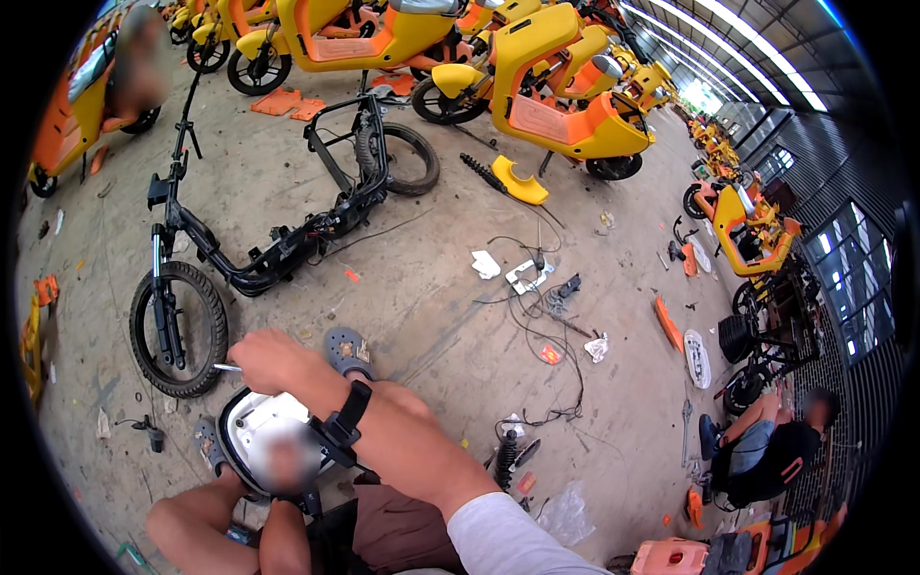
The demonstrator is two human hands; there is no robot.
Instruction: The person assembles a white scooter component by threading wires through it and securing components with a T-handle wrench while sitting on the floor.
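Observation:
My right hand [271, 361] is closed, and a thin silver metal rod [228, 367] sticks out of it to the left. The rest of that rod is hidden in the fist. Below the right arm, a white plastic part with a black rim [256, 414] rests between my legs. My left hand [285, 464] lies over its lower portion, but a blur covers its fingers, so what they hold does not show. Just left of the right hand stands the treaded front wheel [213, 326] of a stripped black scooter frame [251, 273].
Yellow scooters [565, 125] line the far side. Cables [575, 407], a shock absorber [506, 460], a wrench [686, 433] and a yellow curved cover [520, 180] lie on the concrete floor. At the right, another person [767, 460] sits low. A clear plastic bag [567, 517] lies near me.

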